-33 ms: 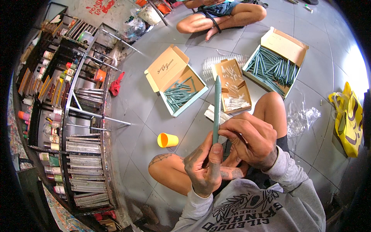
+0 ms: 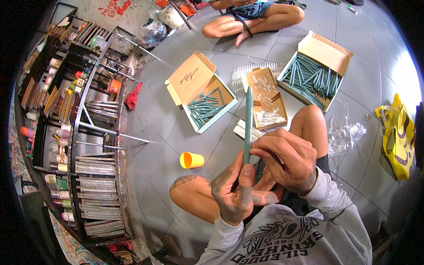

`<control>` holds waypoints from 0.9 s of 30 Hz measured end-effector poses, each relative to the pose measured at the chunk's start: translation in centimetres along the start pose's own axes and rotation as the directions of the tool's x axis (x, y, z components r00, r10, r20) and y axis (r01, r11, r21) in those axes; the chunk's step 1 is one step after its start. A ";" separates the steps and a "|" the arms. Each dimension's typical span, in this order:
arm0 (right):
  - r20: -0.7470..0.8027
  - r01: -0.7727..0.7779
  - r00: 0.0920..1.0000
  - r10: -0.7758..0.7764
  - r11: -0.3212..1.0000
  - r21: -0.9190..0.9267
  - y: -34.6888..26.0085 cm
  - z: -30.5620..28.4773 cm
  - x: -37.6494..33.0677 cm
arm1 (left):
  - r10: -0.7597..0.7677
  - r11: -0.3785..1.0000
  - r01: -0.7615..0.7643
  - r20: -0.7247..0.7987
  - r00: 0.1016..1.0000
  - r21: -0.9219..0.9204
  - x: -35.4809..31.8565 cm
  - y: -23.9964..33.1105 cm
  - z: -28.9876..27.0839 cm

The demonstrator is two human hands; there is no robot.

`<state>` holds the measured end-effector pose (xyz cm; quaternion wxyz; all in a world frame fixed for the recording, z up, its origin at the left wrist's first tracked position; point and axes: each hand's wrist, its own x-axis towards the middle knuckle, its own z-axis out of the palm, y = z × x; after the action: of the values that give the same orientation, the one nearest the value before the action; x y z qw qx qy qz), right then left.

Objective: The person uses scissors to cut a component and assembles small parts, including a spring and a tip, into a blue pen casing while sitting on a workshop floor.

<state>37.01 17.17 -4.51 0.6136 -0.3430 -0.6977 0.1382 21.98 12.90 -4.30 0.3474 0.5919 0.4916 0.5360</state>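
Left hand (image 2: 234, 190), right hand (image 2: 289, 159) pinch teal pen (image 2: 248, 126) (pale lettering (image 2: 251, 111)).

A slim, straight, dull green pen (image 2: 248, 126), tapered at its far end (small pale print runs along the barrel), points away from the body, its near part held by the left hand (image 2: 234, 187) and right hand (image 2: 288, 155).

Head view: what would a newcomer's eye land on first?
Probably the slim teal pen-like stick near centre, held in the fingers of the left hand and right hand. Next, the bright yellow plastic bag at far right and small round yellow cup left of the hands.
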 end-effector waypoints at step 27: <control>-0.017 -0.037 0.999 0.036 0.998 -0.058 1.3 0.1 0.9 | -0.125 0.987 0.133 0.087 0.988 -0.088 0.1 0.8 -0.2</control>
<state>37.30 18.67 -4.65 0.6061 -0.3747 -0.6901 0.1262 21.96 12.74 -3.51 0.4283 0.5635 0.4887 0.5101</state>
